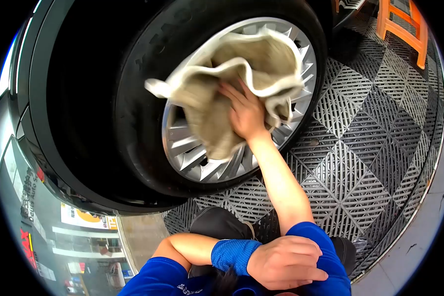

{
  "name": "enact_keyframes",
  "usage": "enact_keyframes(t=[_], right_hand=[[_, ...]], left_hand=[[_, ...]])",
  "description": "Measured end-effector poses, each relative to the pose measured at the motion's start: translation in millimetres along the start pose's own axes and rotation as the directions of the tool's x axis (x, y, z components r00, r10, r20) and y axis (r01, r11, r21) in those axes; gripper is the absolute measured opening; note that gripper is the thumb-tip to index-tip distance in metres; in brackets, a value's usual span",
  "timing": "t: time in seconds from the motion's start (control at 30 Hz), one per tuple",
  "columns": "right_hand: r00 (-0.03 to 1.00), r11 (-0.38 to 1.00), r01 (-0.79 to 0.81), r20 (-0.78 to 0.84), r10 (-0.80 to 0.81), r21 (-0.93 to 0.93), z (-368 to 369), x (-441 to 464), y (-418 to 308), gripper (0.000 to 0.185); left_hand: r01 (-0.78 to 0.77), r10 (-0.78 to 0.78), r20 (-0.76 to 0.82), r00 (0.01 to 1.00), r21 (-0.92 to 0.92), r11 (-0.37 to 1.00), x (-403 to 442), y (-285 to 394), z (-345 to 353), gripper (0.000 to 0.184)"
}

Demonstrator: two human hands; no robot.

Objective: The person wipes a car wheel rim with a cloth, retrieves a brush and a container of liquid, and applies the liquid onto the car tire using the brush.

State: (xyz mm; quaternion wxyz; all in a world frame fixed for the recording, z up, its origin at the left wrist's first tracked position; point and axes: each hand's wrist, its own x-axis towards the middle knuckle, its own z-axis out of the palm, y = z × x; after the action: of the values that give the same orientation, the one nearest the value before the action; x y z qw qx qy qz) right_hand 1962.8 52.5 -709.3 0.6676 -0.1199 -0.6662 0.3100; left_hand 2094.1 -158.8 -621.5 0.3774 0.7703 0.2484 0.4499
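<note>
A beige cloth (pixel 202 106) with a white edge is bunched over the silver multi-spoke wheel (pixel 185 148) of a dark vehicle, blurred by motion. My right hand (pixel 246 113) presses into the middle of the cloth, its fingers partly sunk in the folds. Bent across my body, my left hand (pixel 286 261) lies against my right upper arm at the blue sleeve, fingers loosely extended and nothing visible in them. A blue band is around my left wrist.
The black tyre (pixel 143 118) surrounds the wheel, under a dark wheel arch (pixel 49 123). Grey slatted floor tiles (pixel 350 153) spread to the right. An orange frame (pixel 404 32) stands at the upper right. Shiny bodywork (pixel 49 227) at lower left reflects signs.
</note>
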Motion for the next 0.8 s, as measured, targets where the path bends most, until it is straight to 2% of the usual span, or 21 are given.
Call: enact_keyframes(t=[0.03, 0.07, 0.1, 0.13, 0.27, 0.3, 0.4, 0.47, 0.6, 0.8], right_hand=[[0.999, 0.959, 0.028, -0.017, -0.034, -0.281, -2.4, -29.4, 19.8, 0.049], [0.998, 0.949, 0.021, -0.043, -0.037, -0.316, -5.2, -53.0, 33.5, 0.041], [0.987, 0.985, -0.123, -0.121, 0.108, -0.120, 1.5, -67.0, 40.2, 0.046], [0.967, 0.975, -0.214, -0.153, 0.202, -0.062, 6.4, -76.6, 42.7, 0.046], [0.961, 0.894, -0.265, -0.172, 0.216, -0.362, -9.3, -43.0, 19.1, 0.047], [0.955, 0.871, -0.288, -0.190, 0.228, -0.398, -24.4, -24.0, 16.9, 0.047], [0.896, 0.832, -0.441, -0.222, 0.385, -0.336, -69.7, 44.5, 50.7, 0.047], [0.871, 0.837, -0.487, -0.215, 0.442, -0.249, -69.6, 64.6, 66.0, 0.048], [0.876, 0.869, -0.465, -0.230, 0.424, -0.169, -48.5, 57.0, 49.5, 0.049], [0.873, 0.850, -0.485, -0.165, 0.458, -0.207, -49.1, 55.6, 40.5, 0.050]], left_hand=[[-0.025, 0.025, -0.007, 1.000, 0.012, 1.000, 0.3, -0.6, -2.2, 0.032], [-0.038, 0.038, 0.005, 0.999, 0.003, 0.999, 0.0, -1.0, -3.9, 0.032], [-0.039, 0.039, 0.014, 0.999, 0.019, 0.999, -0.6, -0.8, -4.8, 0.032], [-0.041, 0.041, 0.021, 0.999, 0.033, 0.999, -1.4, -1.7, -4.8, 0.033], [-0.028, 0.025, 0.057, 0.998, 0.063, 0.998, -8.6, 1.8, -0.6, 0.031], [-0.081, 0.068, 0.117, 0.991, 0.111, 0.991, 0.8, 8.4, -6.7, 0.014], [-0.056, 0.055, 0.034, 0.998, 0.035, 0.998, 6.2, 11.2, 2.5, 0.014], [-0.069, 0.067, 0.039, 0.997, 0.056, 0.996, 8.5, 9.5, 3.7, 0.013], [-0.078, 0.074, 0.078, 0.994, 0.049, 0.996, 9.7, -0.2, 8.2, 0.013], [-0.061, 0.059, 0.084, 0.995, 0.016, 0.998, 16.1, -3.0, 16.9, 0.013]])
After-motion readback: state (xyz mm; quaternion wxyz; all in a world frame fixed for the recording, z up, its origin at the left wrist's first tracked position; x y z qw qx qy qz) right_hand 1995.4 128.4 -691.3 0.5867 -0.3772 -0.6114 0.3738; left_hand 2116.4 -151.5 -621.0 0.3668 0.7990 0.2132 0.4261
